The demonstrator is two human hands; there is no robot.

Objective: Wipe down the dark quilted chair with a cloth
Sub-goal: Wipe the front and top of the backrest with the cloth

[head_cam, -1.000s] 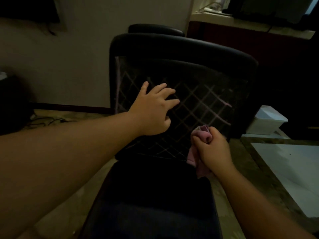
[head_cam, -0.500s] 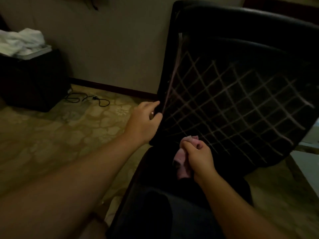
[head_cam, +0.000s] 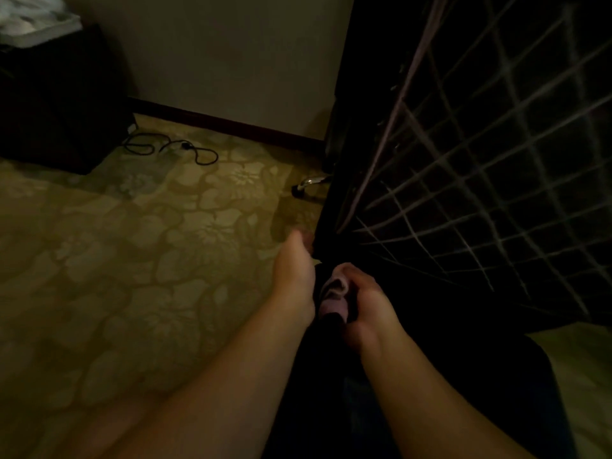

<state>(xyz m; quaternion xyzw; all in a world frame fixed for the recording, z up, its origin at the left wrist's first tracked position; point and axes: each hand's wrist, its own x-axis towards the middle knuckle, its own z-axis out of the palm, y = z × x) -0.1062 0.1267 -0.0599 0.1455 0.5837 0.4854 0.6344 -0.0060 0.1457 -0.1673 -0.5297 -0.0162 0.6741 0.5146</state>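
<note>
Beside my left hand, which grips the dark quilted chair edge, my right hand clutches the bunched pink cloth; next I should wipe this side edge.

One dark quilted chair, right half of the scene, pale crossing stitch lines on its back. One chrome chair leg showing at its left edge, ending in one dark caster. One pink cloth, bunched, near centre. Two hands: one left hand, one right hand. Two bare forearms, near. One black cable, looped on the floor, far left. One dark cabinet, far left, bearing one pile of white fabric.
</note>
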